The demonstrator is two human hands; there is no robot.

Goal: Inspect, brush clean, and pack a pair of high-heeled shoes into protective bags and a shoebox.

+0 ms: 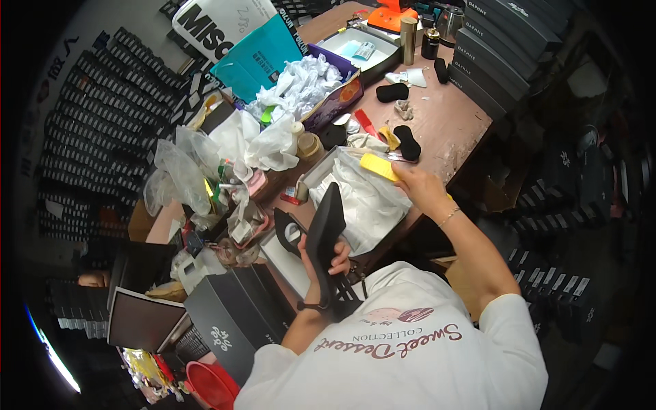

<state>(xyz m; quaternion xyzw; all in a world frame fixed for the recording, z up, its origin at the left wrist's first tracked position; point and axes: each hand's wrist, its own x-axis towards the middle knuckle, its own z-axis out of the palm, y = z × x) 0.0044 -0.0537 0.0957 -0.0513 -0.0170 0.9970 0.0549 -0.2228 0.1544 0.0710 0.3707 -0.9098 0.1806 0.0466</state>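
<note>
While the left hand (pixel 311 270) grips a black shoe (pixel 325 232) at the lower centre of the frame, its fingers curled around the narrow middle, the right hand (pixel 422 190) pinches the right end of a yellow sponge (pixel 378 166) just right of centre. The shoe slants upward, its pointed end highest; a smaller curved black piece (pixel 290 232) shows just left of it, and I cannot tell whether that is part of the same shoe. Beneath the sponge and the right hand, white paper (pixel 369 208) fills an open box (pixel 318 172). Near that box's left edge lies a small red packet (pixel 292 197). Black pads (pixel 392 93) rest on the table (pixel 447 123) toward the upper right, and crumpled paper (pixel 301 85) heaps in a purple box (pixel 333 109) at upper centre.
</note>
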